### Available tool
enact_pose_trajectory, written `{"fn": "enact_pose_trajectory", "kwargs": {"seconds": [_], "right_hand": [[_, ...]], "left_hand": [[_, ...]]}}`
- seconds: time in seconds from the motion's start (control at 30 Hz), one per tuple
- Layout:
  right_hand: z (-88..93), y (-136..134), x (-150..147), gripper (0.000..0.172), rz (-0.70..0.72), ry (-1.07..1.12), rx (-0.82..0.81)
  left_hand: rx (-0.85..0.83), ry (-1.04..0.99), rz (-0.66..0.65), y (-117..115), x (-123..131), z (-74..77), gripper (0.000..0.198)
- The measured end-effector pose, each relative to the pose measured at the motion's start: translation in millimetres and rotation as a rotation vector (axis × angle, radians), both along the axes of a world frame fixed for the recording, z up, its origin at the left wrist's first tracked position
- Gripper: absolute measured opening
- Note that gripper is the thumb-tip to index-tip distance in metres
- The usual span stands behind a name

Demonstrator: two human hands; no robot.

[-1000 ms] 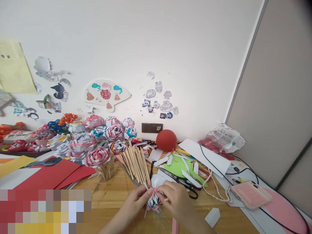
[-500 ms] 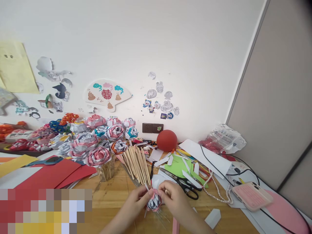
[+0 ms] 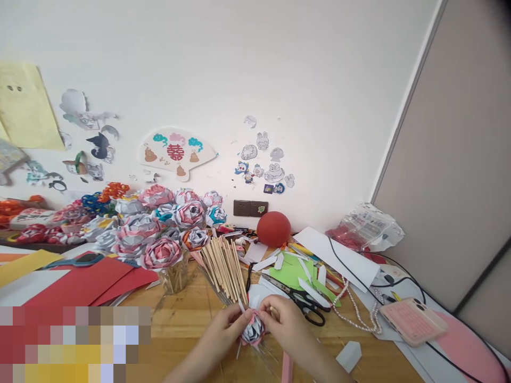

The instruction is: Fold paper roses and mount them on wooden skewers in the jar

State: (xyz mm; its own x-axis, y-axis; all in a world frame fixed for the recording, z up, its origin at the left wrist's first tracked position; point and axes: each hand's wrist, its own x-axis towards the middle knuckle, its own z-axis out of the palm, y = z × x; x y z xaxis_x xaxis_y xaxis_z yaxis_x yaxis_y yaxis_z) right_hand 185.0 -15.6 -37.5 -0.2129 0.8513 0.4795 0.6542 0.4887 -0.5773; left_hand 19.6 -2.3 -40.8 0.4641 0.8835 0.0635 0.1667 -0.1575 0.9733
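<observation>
Paper flower [image 3: 253, 331], bottom centre of frame, pinched between both hands: left hand [image 3: 223, 332] grasps its left side, right hand [image 3: 288, 327] its right. Stick bundle [image 3: 223, 268] lies just above, fanning upward.

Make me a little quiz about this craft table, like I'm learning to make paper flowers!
1. True or false: the left hand and the right hand both hold the paper flower.
2. What lies on the table just beyond the right hand? A) a spoon B) black scissors C) a book
3. Fill in: the ball by the wall socket is ____.
Key: 1 true; 2 B; 3 red.
</observation>
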Motion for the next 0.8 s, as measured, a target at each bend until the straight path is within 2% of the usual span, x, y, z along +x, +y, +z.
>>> {"fn": "enact_pose_trajectory", "kwargs": {"seconds": [0.1,0.17,0.3,0.37,0.47,0.8], "right_hand": [[0.0,1.4,2.2,0.012,-0.019,-0.037,0.028],[0.3,0.6,3.0,0.015,-0.028,-0.134,0.177],[0.2,-2.0,1.3,0.034,-0.086,-0.36,0.568],[-0.2,-2.7,-0.5,0.037,-0.122,-0.399,0.649],[-0.8,-3.0,-2.3,0.038,-0.136,-0.392,0.656],[-4.6,-2.8,-2.7,0.041,-0.083,-0.364,0.524]], "left_hand": [[0.01,0.019,-0.005,1.7,-0.5,-1.8,0.047],[0.011,0.04,0.017,2.2,-0.7,-1.1,0.048],[0.023,0.061,0.047,1.3,-0.7,3.0,0.049],[0.034,0.063,0.056,0.5,-0.7,4.2,0.049],[0.032,0.057,0.046,-0.1,-0.7,3.5,0.048],[0.02,0.028,0.029,-1.7,-0.5,3.8,0.046]]}}
